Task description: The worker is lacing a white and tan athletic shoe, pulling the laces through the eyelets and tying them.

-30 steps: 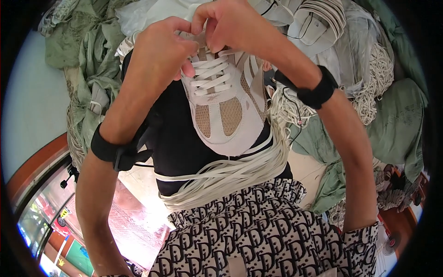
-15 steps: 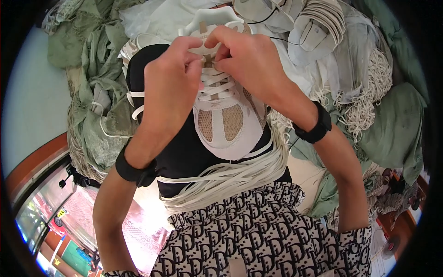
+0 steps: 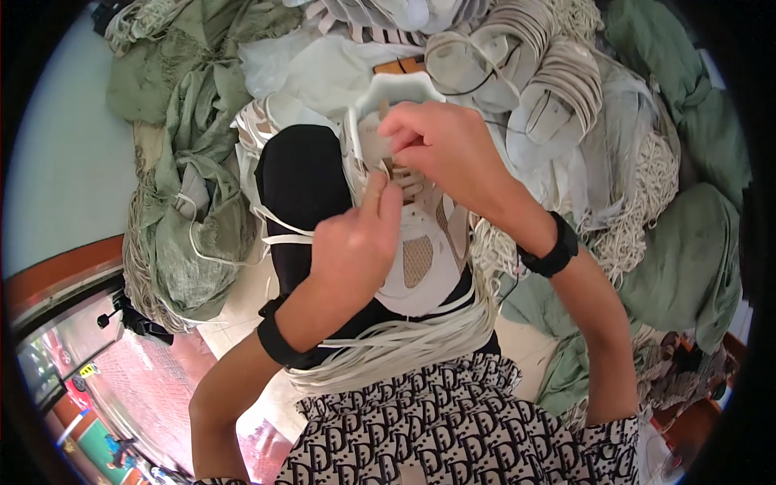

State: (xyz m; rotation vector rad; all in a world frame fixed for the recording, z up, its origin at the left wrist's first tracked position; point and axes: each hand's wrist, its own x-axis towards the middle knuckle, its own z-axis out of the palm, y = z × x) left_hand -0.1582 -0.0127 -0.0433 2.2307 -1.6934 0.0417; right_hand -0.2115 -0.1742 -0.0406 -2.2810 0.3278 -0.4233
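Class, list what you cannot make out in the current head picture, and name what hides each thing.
Head view:
- Left toe side of the sneaker upper: partly hidden by the left hand.
- What the right hand grips, if anything: covered by its own curl.
- Pale stack: cut off by the top edge.
- Red object, lower left: too small and blurred to identify.

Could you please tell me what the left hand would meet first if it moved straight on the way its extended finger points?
Most likely the pale tongue of the shoe, just ahead of the left hand, though the depth is unclear in this view.
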